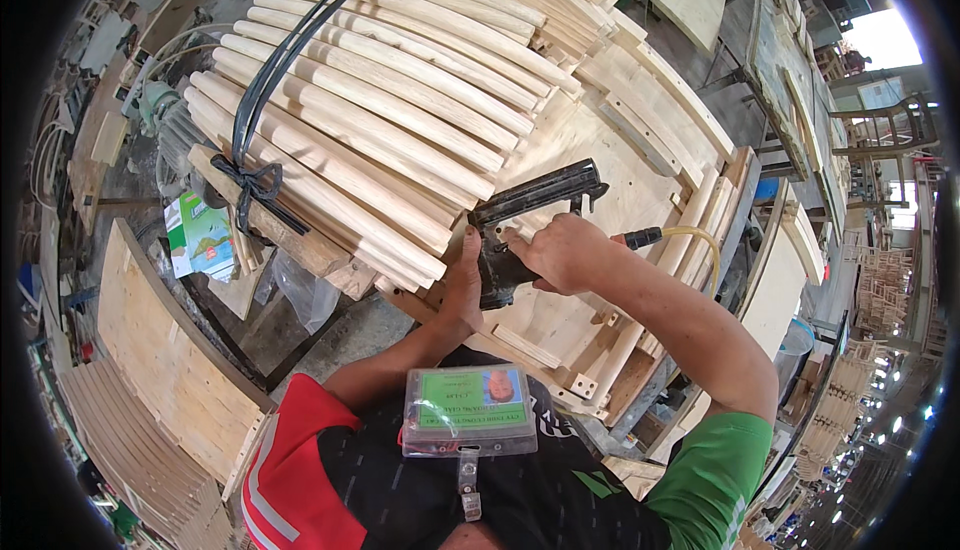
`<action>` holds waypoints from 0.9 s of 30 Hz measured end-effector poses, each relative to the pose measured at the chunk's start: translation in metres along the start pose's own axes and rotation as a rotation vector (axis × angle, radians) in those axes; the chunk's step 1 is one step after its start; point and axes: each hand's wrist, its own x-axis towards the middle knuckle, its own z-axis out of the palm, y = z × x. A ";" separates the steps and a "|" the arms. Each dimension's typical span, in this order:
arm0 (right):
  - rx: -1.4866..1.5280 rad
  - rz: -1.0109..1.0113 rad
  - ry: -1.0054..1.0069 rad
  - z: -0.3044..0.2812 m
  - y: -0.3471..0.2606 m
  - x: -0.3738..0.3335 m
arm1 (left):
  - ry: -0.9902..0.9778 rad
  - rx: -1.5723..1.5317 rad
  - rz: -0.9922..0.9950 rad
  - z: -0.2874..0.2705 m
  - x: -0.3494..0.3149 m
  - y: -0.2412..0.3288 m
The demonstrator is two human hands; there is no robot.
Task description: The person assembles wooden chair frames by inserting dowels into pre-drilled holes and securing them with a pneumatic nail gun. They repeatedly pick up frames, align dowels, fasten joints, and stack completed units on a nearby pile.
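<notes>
My right hand (572,255) is closed round the handle of a black air nail gun (535,195). Its long magazine slants up to the right, and a yellow air hose (700,234) joins it behind my wrist. My left hand (462,280) is bent upward right beside the gun's body, at the ends of the lowest wooden slats. The gun partly covers its fingers, so what they grip is hidden. Under both hands lies a plywood board (620,190) with wooden blocks and strips fixed along its edges.
To the upper left, a large stack of pale wooden slats (390,100) is bound with a black strap (262,100). Curved wooden panels (170,350) lean at the lower left, near a clear plastic bag (303,293). A workbench (785,100) stands at the far right.
</notes>
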 end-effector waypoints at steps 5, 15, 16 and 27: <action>0.006 0.026 0.002 0.004 -0.005 0.000 | 0.013 0.013 0.013 -0.001 -0.003 0.001; 0.030 0.044 -0.028 0.000 -0.008 -0.001 | 0.007 0.037 -0.016 -0.011 0.000 -0.002; 0.033 0.051 -0.030 0.002 -0.008 -0.003 | 0.004 0.041 -0.019 -0.013 0.000 -0.002; 0.393 0.610 0.309 0.065 -0.080 -0.171 | -0.221 1.010 0.426 -0.022 -0.024 0.011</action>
